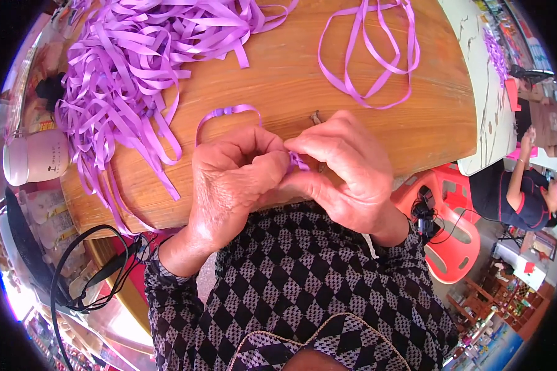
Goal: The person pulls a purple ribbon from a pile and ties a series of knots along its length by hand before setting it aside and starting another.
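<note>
Close to the table's near edge, my left hand and my right hand meet and pinch a purple ribbon. A small twisted bit of it shows between the fingertips; the rest of that part is hidden by the fingers. Behind my left hand the ribbon rises in a loop that carries small darker purple beads. Thumb and forefinger are closed on both hands. Just beyond my right hand lies a small dark metal-looking piece, partly covered.
A large tangled heap of purple ribbons covers the wooden table's far left. Several loose loops of ribbon lie far right. A pale pink cup-like container stands left. Orange plastic chairs and another person are at right.
</note>
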A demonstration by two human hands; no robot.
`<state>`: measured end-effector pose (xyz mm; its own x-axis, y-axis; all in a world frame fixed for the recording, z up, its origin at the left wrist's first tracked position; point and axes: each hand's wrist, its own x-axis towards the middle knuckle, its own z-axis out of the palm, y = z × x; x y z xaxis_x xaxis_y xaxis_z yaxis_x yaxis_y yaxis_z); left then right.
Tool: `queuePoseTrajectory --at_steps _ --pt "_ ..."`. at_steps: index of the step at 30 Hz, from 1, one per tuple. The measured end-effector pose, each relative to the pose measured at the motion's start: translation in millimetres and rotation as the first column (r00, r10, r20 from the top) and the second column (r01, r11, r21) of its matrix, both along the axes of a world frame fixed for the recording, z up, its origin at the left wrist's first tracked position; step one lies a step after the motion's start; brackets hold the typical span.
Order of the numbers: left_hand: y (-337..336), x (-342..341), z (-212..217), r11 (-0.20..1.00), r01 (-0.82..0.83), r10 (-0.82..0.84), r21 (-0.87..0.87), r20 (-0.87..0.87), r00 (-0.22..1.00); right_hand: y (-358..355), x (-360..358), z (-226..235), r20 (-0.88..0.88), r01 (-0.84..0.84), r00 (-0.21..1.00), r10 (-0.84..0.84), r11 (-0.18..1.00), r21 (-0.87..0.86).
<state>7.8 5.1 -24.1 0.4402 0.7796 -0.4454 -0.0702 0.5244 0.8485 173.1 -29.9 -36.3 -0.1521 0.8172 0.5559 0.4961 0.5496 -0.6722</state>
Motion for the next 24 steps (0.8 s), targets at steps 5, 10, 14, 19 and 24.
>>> queuePoseTrajectory --at_steps 5,10,14,19,24 --pt "2 -10 7 0.990 0.128 -0.127 0.066 -0.022 0.992 1 3 3 0.003 -0.020 1.000 0.020 1.000 0.004" --pt "1 -16 10 0.970 0.158 -0.148 0.187 -0.065 0.987 -1 4 5 -0.071 -0.073 0.995 0.065 0.991 -0.115" --pt "4 -20 10 0.979 0.159 -0.155 0.131 -0.038 0.987 -2 7 5 -0.098 -0.095 0.992 0.082 0.986 -0.136" --pt "-4 -14 12 0.962 0.050 -0.026 0.269 -0.092 0.995 -3 9 4 -0.135 -0.134 0.985 0.110 0.974 -0.181" --pt "1 -17 7 0.880 0.253 -0.167 0.401 -0.239 0.957 -5 10 -1 -0.197 -0.152 0.974 0.111 0.966 -0.210"
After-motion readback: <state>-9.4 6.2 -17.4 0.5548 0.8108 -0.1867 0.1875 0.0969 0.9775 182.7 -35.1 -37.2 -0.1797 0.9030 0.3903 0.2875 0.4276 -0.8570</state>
